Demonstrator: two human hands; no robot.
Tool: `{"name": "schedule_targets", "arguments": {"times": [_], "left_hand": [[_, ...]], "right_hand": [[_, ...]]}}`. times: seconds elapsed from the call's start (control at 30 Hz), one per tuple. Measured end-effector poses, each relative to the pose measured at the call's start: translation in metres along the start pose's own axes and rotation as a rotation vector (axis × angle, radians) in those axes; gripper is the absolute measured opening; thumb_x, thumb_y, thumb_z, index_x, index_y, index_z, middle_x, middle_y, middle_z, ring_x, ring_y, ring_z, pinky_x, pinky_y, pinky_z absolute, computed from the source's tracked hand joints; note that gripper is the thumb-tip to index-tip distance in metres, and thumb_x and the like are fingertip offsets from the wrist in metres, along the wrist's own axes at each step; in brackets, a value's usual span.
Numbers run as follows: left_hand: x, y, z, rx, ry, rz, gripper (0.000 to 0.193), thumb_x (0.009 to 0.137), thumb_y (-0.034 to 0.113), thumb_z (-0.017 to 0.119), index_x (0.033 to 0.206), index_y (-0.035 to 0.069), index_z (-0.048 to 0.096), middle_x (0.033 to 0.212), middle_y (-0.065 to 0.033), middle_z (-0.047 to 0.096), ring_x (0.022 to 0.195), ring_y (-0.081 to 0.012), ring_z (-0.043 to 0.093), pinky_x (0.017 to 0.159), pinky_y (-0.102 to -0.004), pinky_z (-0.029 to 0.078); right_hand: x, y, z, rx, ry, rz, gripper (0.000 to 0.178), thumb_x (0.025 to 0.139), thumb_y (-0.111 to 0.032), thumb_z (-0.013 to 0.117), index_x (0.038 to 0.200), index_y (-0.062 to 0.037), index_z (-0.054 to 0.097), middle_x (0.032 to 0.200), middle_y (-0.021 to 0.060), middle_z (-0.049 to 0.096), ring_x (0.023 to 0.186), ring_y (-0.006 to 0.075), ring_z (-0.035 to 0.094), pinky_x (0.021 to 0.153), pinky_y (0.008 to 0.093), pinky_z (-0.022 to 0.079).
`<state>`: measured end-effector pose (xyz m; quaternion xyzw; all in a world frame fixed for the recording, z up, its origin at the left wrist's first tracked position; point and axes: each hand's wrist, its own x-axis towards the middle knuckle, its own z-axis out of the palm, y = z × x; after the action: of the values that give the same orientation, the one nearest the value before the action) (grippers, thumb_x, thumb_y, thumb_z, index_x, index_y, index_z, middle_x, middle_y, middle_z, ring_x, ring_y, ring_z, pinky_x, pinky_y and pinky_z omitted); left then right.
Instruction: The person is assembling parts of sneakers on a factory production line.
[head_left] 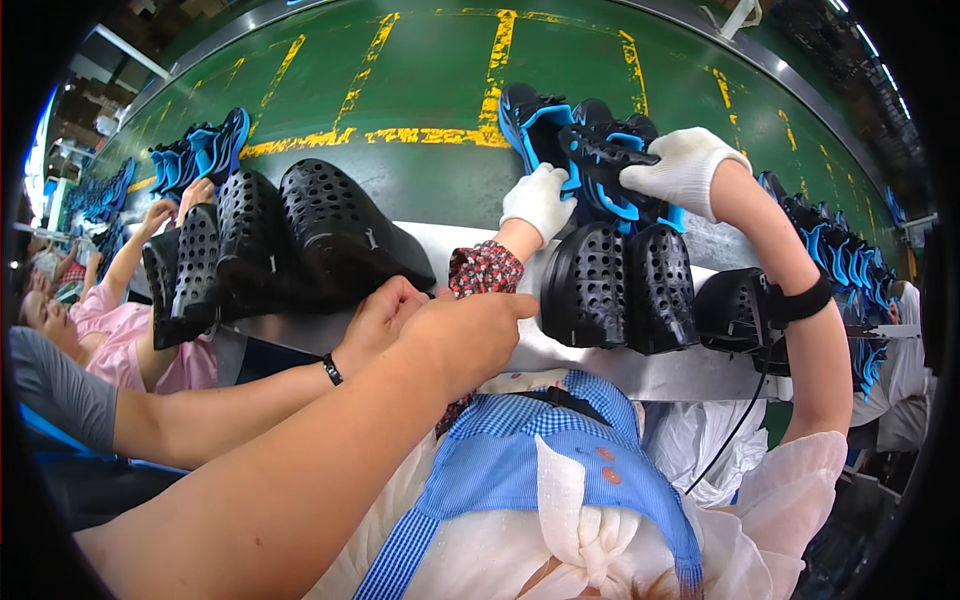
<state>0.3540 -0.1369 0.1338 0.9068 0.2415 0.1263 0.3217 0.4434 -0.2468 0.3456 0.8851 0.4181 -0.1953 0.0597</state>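
Note:
My right hand (pixel 690 175), in a white knit glove, grips a black shoe (pixel 606 158) with blue edging by its upper part. My left hand (pixel 540 203), gloved the same way, rests against the blue rim of another black-and-blue shoe (pixel 535 125); its fingers are partly hidden there. A patterned sleeve cover (pixel 484 268) wraps my left wrist. Another person's two bare hands (pixel 455 340) are closed by that cover, and what they pinch is hidden. Just below my hands stand black perforated shoe-shaped forms (pixel 588 285).
Larger perforated black forms (pixel 345 230) stand to the left. Beyond lies a green surface (pixel 430 85) with yellow lines. More blue-edged shoes (pixel 205 155) stand at far left and right. A co-worker in pink (pixel 130 310) reaches in at left. A black cable (pixel 735 440) hangs near my right arm.

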Motion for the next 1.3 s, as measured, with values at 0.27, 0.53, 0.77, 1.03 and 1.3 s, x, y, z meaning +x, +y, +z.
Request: {"name": "schedule_targets", "arguments": {"times": [0.27, 0.53, 0.77, 1.03, 1.3], "left_hand": [[-0.005, -0.004, -0.001, -0.037, 0.032, 0.028, 0.032, 0.078, 0.026, 0.064, 0.104, 0.006, 0.063, 0.098, -0.0125, 0.059, 0.095, -0.0323, 0.058, 0.084, -0.0389, 0.047], [0.003, -0.002, -0.010, 0.055, -0.097, 0.038, 0.038, 0.077, 0.032, 0.064, 0.106, 0.008, 0.064, 0.102, -0.0126, 0.060, 0.097, -0.0320, 0.059, 0.085, -0.0381, 0.047], [-0.128, 0.086, -0.182, 0.753, -0.360, 0.607, 0.010, 0.076, 0.019, 0.059, 0.075, 0.016, 0.069, 0.103, 0.0004, 0.063, 0.110, -0.0165, 0.051, 0.086, -0.0310, 0.044], [-0.117, 0.065, -0.179, 0.508, -0.330, 0.422, 0.019, 0.063, 0.009, 0.060, 0.068, 0.022, 0.073, 0.101, 0.0076, 0.067, 0.118, -0.0167, 0.049, 0.079, -0.0302, 0.050], [-0.122, 0.024, -0.172, -0.115, -0.475, -0.007, 0.023, 0.067, 0.011, 0.062, 0.080, 0.025, 0.075, 0.113, 0.0085, 0.064, 0.123, -0.0137, 0.045, 0.092, -0.0275, 0.045]], "right_hand": [[0.007, 0.015, 0.012, -0.010, 0.037, -0.048, 0.051, 0.071, -0.047, 0.052, 0.081, 0.0004, 0.068, 0.073, 0.0197, 0.063, 0.069, 0.0305, 0.062, 0.068, 0.0347, 0.050], [0.009, 0.015, 0.015, 0.018, -0.063, 0.006, 0.052, 0.073, -0.047, 0.049, 0.088, -0.0019, 0.069, 0.084, 0.0188, 0.066, 0.079, 0.0297, 0.064, 0.075, 0.0353, 0.050], [0.016, 0.024, 0.011, 0.034, -0.040, -0.079, 0.058, 0.072, -0.053, 0.051, 0.091, -0.0012, 0.068, 0.088, 0.0166, 0.067, 0.082, 0.0290, 0.064, 0.076, 0.0347, 0.050], [0.017, 0.026, 0.014, 0.061, -0.072, -0.036, 0.055, 0.072, -0.051, 0.049, 0.085, -0.0006, 0.069, 0.081, 0.0187, 0.065, 0.078, 0.0312, 0.063, 0.072, 0.0368, 0.049], [0.023, 0.023, 0.021, 0.019, -0.116, 0.033, 0.051, 0.077, -0.046, 0.047, 0.089, -0.0016, 0.069, 0.085, 0.0173, 0.066, 0.079, 0.0283, 0.065, 0.073, 0.0355, 0.051]]}}
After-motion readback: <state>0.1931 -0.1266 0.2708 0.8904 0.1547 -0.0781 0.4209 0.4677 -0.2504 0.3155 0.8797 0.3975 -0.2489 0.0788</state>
